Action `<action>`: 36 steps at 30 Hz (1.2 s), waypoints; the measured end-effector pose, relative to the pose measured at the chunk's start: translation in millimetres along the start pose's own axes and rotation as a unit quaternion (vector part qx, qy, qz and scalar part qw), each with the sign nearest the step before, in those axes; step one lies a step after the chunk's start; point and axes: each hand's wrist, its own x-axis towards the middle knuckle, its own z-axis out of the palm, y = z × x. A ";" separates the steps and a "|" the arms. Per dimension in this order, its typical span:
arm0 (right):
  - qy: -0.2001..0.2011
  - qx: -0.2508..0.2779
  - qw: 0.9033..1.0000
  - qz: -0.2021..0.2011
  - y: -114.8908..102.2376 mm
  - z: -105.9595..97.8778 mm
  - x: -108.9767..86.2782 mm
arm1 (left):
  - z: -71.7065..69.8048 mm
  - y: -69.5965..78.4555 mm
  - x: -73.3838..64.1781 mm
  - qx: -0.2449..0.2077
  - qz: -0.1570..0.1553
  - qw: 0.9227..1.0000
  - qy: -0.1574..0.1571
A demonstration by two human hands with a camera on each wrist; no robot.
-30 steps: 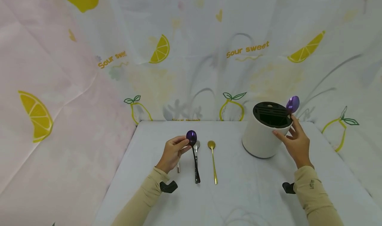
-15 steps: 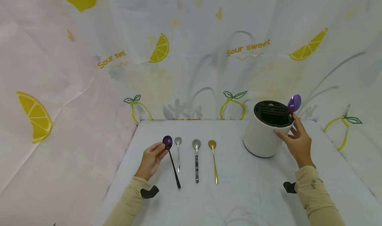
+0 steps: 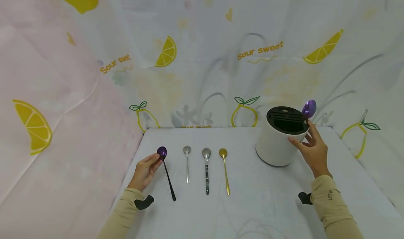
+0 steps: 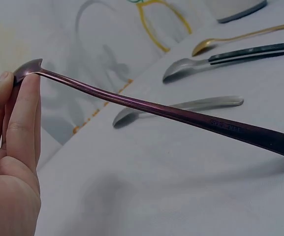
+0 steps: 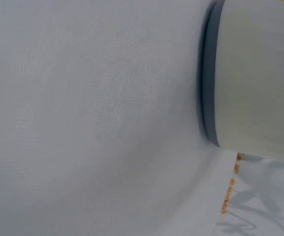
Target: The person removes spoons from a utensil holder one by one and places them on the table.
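In the head view my left hand (image 3: 146, 172) pinches a dark purple spoon (image 3: 168, 179) by its bowl. The handle slants down toward me. In the left wrist view that bowl (image 4: 28, 70) sits between thumb and fingers, the handle stretching right above the cloth. My right hand (image 3: 314, 151) grips the upper right side of a white utensil holder (image 3: 274, 148) with a black slotted top, thumb on the front wall. A second purple spoon (image 3: 309, 108) stands in the holder, bowl up, beside my right fingertips. The right wrist view shows the holder's base (image 5: 210, 78), no hand.
A small silver spoon (image 3: 187, 167), a dark-handled spoon (image 3: 207, 176) and a gold spoon (image 3: 225, 174) lie roughly parallel on the white cloth-covered table (image 3: 252, 207). A lemon-printed cloth backdrop (image 3: 202, 56) rises behind and to the left.
My left hand has carried the purple spoon leftward, from over the dark-handled spoon to left of the small silver spoon. My right hand keeps its place at the holder.
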 end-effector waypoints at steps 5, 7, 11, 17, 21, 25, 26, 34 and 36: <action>-0.001 0.000 1.000 0.003 -3.0 -0.8 -1.7 | -10.2 2.8 6.8 -0.022 -0.013 1.000 0.009; 0.000 0.000 1.000 0.002 -1.8 -0.9 -1.6 | -13.4 2.3 10.6 -0.023 -0.022 0.999 0.013; 0.001 -0.002 1.000 0.000 0.5 -0.8 -1.1 | -19.0 0.3 18.9 -0.022 -0.039 0.998 0.033; -0.002 -0.010 1.000 0.006 -0.4 -0.5 -1.6 | -23.1 -2.3 31.1 -0.024 -0.049 0.996 0.071; -0.002 -0.014 1.000 0.007 -2.2 -0.7 -1.3 | -24.8 -3.3 38.0 -0.036 -0.056 0.994 0.081; -0.004 -0.015 1.000 0.009 -3.0 -0.8 -1.5 | -26.7 -4.2 46.0 -0.039 -0.059 0.993 0.096; -0.005 -0.013 1.000 0.010 -2.9 -0.8 -1.6 | -27.1 -4.2 48.0 -0.039 -0.062 0.992 0.099; -0.011 -0.018 1.000 0.011 -4.4 -0.3 -3.0 | -17.9 -1.3 56.1 -0.011 -0.084 0.988 0.132; -0.011 -0.025 1.000 0.013 4.0 0.1 0.1 | -16.0 -0.7 57.2 0.010 -0.087 0.987 0.133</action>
